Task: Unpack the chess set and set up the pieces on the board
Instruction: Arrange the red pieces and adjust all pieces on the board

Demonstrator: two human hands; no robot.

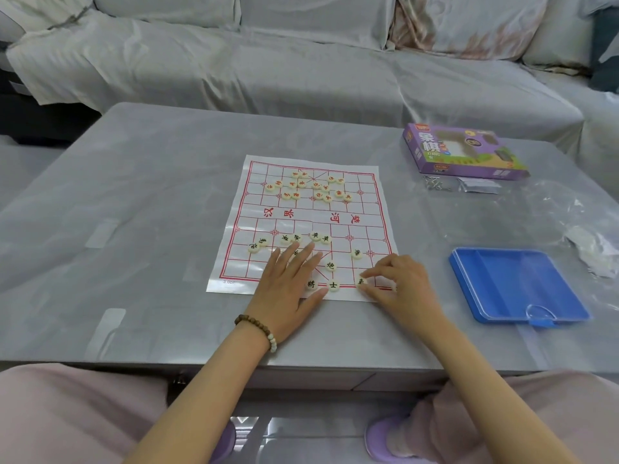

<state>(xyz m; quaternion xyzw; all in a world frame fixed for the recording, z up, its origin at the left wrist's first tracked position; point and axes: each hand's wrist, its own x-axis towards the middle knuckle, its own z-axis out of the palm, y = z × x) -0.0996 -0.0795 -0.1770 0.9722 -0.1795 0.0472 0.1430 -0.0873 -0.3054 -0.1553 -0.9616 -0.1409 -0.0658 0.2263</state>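
Fingers (pixel 301 256) straight and spread, left hand (pixel 284 286) lies flat on the xiangqi board (pixel 371 212); right hand (pixel 400 283) pinches a black-lettered piece (pixel 361 281) at the board's near-right corner.

A home living room: a cloth-covered sofa (pixel 268 61) with cushions (pixel 469 25) runs just behind the low grey table (pixel 150 195).
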